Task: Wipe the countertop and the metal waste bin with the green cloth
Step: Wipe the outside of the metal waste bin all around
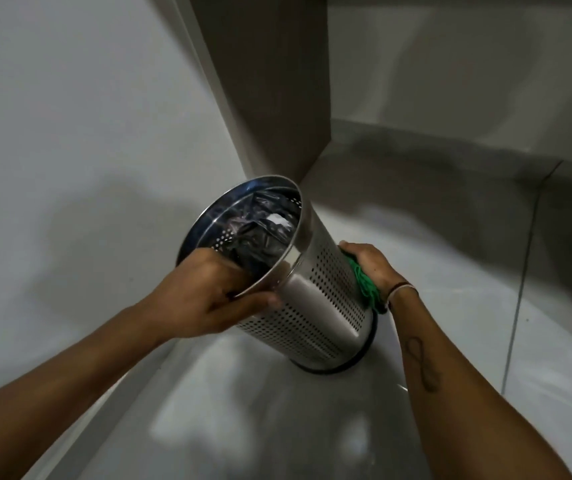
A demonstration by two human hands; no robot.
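A perforated metal waste bin [315,299] stands tilted toward me on its black base, on a pale tiled floor. My left hand [204,292] grips its shiny rim at the near side, thumb outside and fingers inside. My right hand [371,265] presses the green cloth [367,285] against the bin's right wall, the cloth bunched under the palm. Inside the bin lies a dark crumpled bag with a bit of white paper. No countertop is in view.
A white wall [69,133] runs along the left. A beige panel or door frame [270,81] meets the floor just behind the bin. A low grey ledge [485,150] crosses the back right. The glossy floor tiles [277,410] extend toward me.
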